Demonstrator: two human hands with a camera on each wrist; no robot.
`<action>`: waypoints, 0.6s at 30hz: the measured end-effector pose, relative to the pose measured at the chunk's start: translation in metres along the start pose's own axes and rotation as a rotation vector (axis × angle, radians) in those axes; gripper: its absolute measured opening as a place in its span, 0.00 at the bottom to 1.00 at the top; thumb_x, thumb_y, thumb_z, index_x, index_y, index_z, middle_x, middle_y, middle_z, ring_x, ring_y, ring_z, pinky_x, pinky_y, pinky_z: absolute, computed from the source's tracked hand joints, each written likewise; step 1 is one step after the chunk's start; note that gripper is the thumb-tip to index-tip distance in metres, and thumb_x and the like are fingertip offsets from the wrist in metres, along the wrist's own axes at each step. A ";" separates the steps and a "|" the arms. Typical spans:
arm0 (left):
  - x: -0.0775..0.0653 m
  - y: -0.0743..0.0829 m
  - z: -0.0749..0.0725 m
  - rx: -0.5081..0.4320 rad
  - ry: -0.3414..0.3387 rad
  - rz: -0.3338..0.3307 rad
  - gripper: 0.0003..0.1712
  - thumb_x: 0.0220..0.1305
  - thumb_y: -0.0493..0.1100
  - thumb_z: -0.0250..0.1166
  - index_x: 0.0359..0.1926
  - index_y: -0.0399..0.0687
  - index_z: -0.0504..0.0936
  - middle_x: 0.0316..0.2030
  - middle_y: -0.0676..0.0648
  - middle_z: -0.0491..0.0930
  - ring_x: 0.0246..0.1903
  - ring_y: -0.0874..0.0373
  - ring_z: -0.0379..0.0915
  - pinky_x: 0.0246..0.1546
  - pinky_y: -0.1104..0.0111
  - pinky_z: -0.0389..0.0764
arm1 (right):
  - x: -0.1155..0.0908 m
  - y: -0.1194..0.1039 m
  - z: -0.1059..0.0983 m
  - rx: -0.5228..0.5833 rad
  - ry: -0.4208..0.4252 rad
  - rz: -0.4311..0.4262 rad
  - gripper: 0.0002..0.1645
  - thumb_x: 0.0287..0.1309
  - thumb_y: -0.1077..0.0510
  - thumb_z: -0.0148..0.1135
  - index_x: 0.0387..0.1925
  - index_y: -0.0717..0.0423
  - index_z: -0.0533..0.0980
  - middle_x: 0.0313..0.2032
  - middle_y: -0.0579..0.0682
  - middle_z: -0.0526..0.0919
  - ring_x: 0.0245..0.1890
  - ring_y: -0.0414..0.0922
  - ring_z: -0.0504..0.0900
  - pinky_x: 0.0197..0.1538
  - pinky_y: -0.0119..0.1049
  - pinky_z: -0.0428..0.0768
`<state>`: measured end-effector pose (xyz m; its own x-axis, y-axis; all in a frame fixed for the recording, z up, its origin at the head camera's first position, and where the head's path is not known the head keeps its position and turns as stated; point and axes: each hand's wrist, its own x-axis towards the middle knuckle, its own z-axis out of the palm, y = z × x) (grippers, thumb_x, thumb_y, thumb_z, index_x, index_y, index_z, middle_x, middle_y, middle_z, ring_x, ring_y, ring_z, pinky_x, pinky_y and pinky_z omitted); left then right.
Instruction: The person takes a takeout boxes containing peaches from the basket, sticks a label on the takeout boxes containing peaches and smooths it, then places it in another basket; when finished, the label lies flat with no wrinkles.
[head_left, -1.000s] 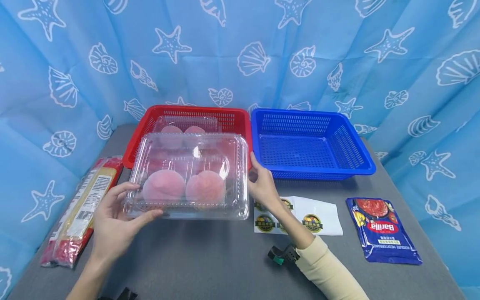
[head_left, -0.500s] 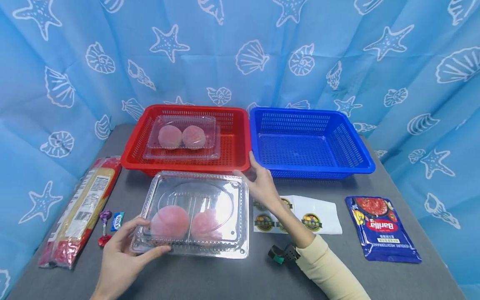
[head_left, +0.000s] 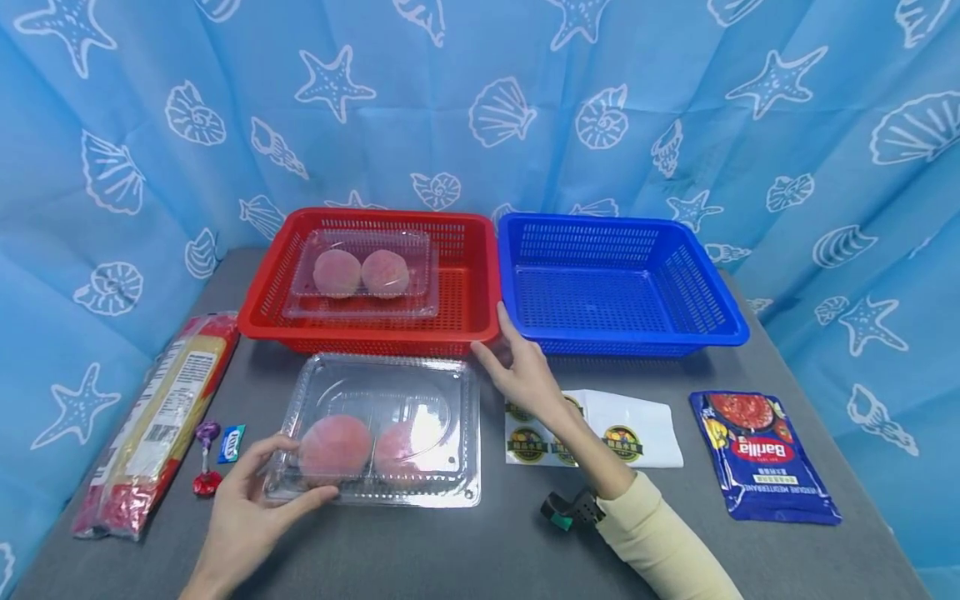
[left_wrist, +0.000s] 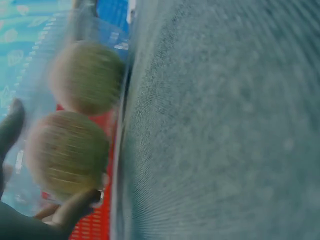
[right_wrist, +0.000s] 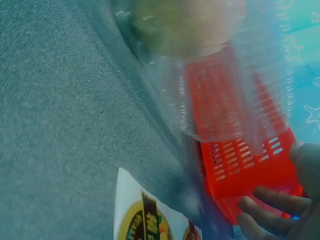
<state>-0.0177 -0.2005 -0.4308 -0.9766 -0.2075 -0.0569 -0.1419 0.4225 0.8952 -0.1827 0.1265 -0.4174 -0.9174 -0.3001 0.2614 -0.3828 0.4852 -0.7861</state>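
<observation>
container (head_left: pixel 461 433) of transparent plastic, rectangular with a ridged rim, is just in front of the red perforated plastic basket (head_left: pixel 471 310), its long axis running left to right, roughly parallel to the basket's long side. one long edge faces the basket, the other the person; the short ends point left and right. two round pink peaches (head_left: pixel 335 448) lie inside, side by side along that axis and nearer the person. whether its base touches the grey table (head_left: pixel 420 560) cannot be told.

the bare left hand (head_left: pixel 247 512) pinches the container's near left corner, thumb along the near edge, index finger at the left end; its other fingers are mostly hidden. the bare right hand (head_left: pixel 522 375) is apart from the container, thumb and index finger spread, the index pointing to where the red basket meets the blue perforated plastic basket (head_left: pixel 596 302). whether a fingertip touches either basket cannot be told.

a second transparent plastic box (head_left: pixel 423 307), holding two more peaches, lies in the red basket, its long axis also left to right. in front of the blue basket lies a white sheet (head_left: pixel 651 433) of round dark labels.
</observation>
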 end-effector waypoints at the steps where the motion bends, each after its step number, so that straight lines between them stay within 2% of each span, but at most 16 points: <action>1: 0.002 -0.002 0.000 -0.005 -0.020 -0.005 0.42 0.50 0.43 0.82 0.64 0.50 0.71 0.60 0.56 0.72 0.53 0.72 0.71 0.43 0.80 0.82 | 0.000 0.000 0.000 -0.010 0.000 0.005 0.49 0.72 0.52 0.61 0.81 0.59 0.45 0.42 0.58 0.90 0.33 0.45 0.89 0.34 0.30 0.86; 2: 0.003 -0.003 0.000 0.000 -0.041 -0.017 0.43 0.51 0.45 0.81 0.65 0.51 0.68 0.61 0.53 0.71 0.54 0.68 0.73 0.42 0.78 0.83 | 0.000 0.000 0.000 -0.020 0.001 0.010 0.49 0.72 0.52 0.61 0.81 0.59 0.46 0.41 0.57 0.90 0.32 0.44 0.89 0.34 0.30 0.86; 5: 0.009 -0.004 0.000 -0.005 -0.105 -0.048 0.51 0.54 0.49 0.80 0.72 0.55 0.58 0.69 0.39 0.64 0.60 0.46 0.74 0.40 0.61 0.90 | -0.001 0.001 -0.001 -0.047 0.005 0.029 0.48 0.72 0.50 0.61 0.81 0.59 0.47 0.38 0.56 0.90 0.30 0.43 0.87 0.33 0.30 0.84; 7: 0.013 -0.003 -0.001 0.018 -0.151 -0.064 0.61 0.55 0.53 0.79 0.79 0.62 0.47 0.75 0.33 0.56 0.69 0.33 0.64 0.51 0.50 0.87 | -0.002 0.000 -0.001 -0.058 0.005 0.033 0.48 0.72 0.50 0.60 0.81 0.60 0.47 0.38 0.56 0.90 0.30 0.43 0.87 0.34 0.30 0.84; 8: 0.016 -0.002 -0.002 0.047 -0.174 -0.069 0.65 0.55 0.55 0.79 0.81 0.64 0.41 0.78 0.31 0.50 0.73 0.28 0.57 0.57 0.43 0.83 | -0.002 0.000 -0.001 -0.061 0.004 0.035 0.48 0.72 0.49 0.60 0.81 0.60 0.47 0.38 0.56 0.90 0.30 0.43 0.87 0.34 0.30 0.84; 9: 0.017 -0.001 -0.002 0.070 -0.196 -0.068 0.69 0.55 0.56 0.78 0.82 0.65 0.36 0.80 0.31 0.46 0.75 0.26 0.51 0.62 0.37 0.76 | -0.002 -0.001 -0.001 -0.062 0.003 0.038 0.48 0.72 0.49 0.60 0.81 0.60 0.47 0.38 0.56 0.90 0.30 0.43 0.87 0.34 0.31 0.84; 11: 0.021 0.000 -0.003 0.117 -0.228 -0.051 0.73 0.55 0.58 0.78 0.82 0.64 0.31 0.81 0.32 0.42 0.77 0.26 0.46 0.68 0.30 0.63 | -0.003 -0.001 -0.002 -0.063 -0.001 0.043 0.48 0.73 0.50 0.60 0.81 0.60 0.47 0.38 0.56 0.90 0.30 0.43 0.87 0.34 0.30 0.84; 13: 0.023 0.000 -0.003 0.154 -0.241 -0.024 0.73 0.54 0.59 0.78 0.83 0.61 0.31 0.81 0.33 0.42 0.77 0.26 0.43 0.70 0.28 0.54 | -0.003 -0.001 -0.002 -0.060 -0.009 0.046 0.47 0.73 0.50 0.59 0.81 0.60 0.47 0.39 0.56 0.89 0.29 0.42 0.87 0.32 0.30 0.84; 18: 0.025 0.000 -0.003 0.186 -0.250 0.011 0.72 0.55 0.59 0.77 0.83 0.57 0.34 0.80 0.31 0.45 0.77 0.26 0.46 0.70 0.28 0.55 | -0.004 -0.001 -0.003 -0.052 -0.031 0.033 0.46 0.75 0.52 0.57 0.81 0.60 0.45 0.40 0.58 0.89 0.27 0.46 0.86 0.28 0.30 0.82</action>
<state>-0.0413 -0.2084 -0.4309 -0.9844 0.0112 -0.1755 -0.1362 0.5826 0.8013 -0.1796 0.1299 -0.4161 -0.9261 -0.3084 0.2175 -0.3582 0.5372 -0.7636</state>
